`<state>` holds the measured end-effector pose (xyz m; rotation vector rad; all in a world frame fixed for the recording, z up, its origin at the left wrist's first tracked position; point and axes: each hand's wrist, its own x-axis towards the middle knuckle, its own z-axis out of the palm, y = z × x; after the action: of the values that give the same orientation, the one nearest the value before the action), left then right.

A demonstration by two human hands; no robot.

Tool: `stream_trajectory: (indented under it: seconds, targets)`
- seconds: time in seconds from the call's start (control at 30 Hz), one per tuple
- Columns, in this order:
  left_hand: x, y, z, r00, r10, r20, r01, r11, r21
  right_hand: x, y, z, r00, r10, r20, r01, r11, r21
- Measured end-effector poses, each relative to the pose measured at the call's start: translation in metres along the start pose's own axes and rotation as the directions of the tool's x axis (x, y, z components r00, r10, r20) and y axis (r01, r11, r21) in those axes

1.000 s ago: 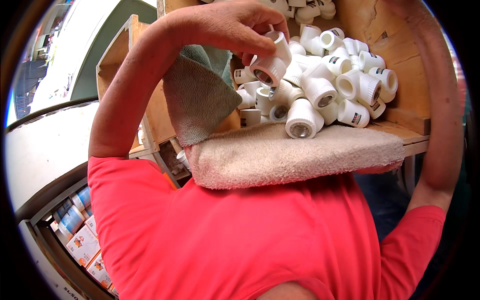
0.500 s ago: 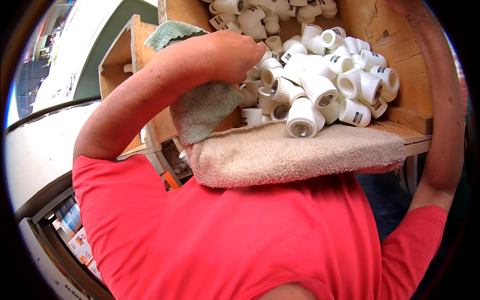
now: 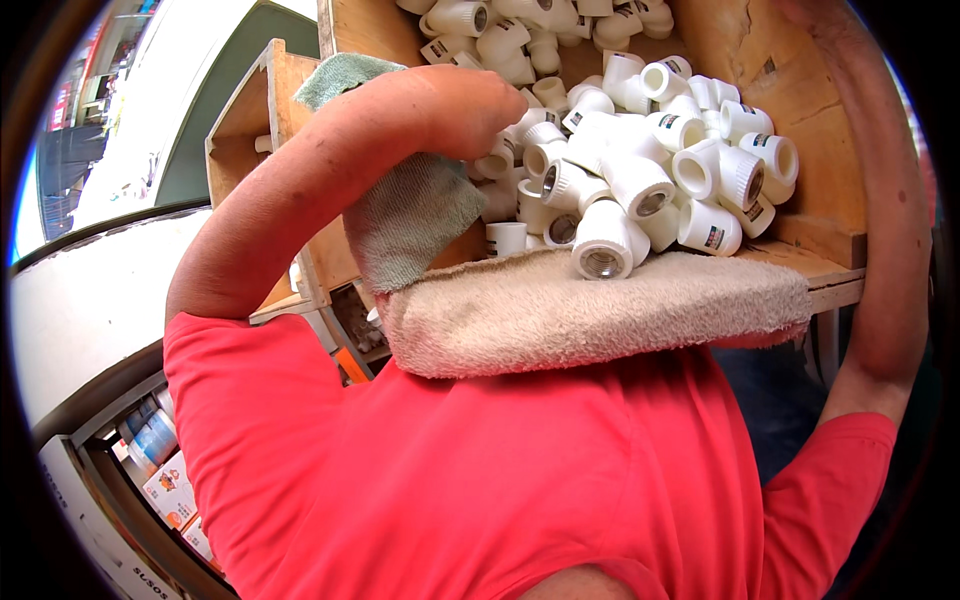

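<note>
My left hand (image 3: 485, 112) reaches over the left side of a wooden bin (image 3: 830, 150), its fingers curled down and mostly hidden behind the back of the hand. White plastic pipe fittings (image 3: 640, 180), elbows and tees, some with metal threads inside, lie heaped in the bin. One white fitting (image 3: 495, 160) shows just beneath my left hand; whether I grip it is hidden. My right hand (image 3: 812, 12) is up at the top right, by the bin's right wall, cut off by the frame's edge with its fingers out of sight.
A beige towel (image 3: 600, 310) pads the bin's front edge, and a threaded fitting (image 3: 603, 245) rests on it. Grey-green cloth (image 3: 415, 215) covers the left wall under my forearm. Another wooden box (image 3: 240, 150) stands left; shelved cartons (image 3: 170, 490) are at lower left.
My left hand has shifted slightly left, and the left elbow has come inward to the right. The fittings beneath that hand show a little differently. My right arm has hardly moved.
</note>
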<state>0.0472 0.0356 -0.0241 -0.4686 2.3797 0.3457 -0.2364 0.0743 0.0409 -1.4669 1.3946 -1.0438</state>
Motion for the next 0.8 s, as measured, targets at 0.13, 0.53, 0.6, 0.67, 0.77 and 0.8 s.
stream_trajectory:
  seconds: [0.13, 0.53, 0.6, 0.67, 0.77, 0.8]
  targets:
    - [-0.009, -0.024, -0.018, 0.935, 0.063, -0.349, -0.107, 0.988, -0.111, -0.004, 0.001, 0.001, 1.000, -0.011, 0.015, 0.011, 1.000, 0.012]
    - [0.012, -0.072, -0.050, 0.688, -0.105, -0.718, 0.076, 0.994, -0.073, 0.009, 0.007, -0.008, 0.997, 0.057, 0.047, -0.060, 0.996, 0.061]
    - [0.017, -0.081, -0.049, 0.706, -0.094, -0.702, 0.091, 0.995, -0.042, 0.008, 0.003, -0.004, 0.996, 0.089, 0.031, -0.091, 0.993, 0.075]
    - [0.019, -0.084, -0.050, 0.694, -0.044, -0.719, 0.071, 0.997, 0.008, 0.008, 0.000, -0.004, 0.992, 0.124, 0.017, -0.125, 0.989, 0.080]
    - [0.020, -0.083, -0.060, 0.785, 0.012, -0.619, 0.080, 0.989, 0.121, 0.007, 0.003, -0.007, 0.994, 0.108, 0.009, -0.108, 0.993, 0.046]
    - [0.021, -0.086, -0.059, 0.790, 0.034, -0.612, 0.080, 0.984, 0.159, 0.008, 0.005, -0.007, 0.995, 0.098, 0.022, -0.099, 0.993, 0.056]
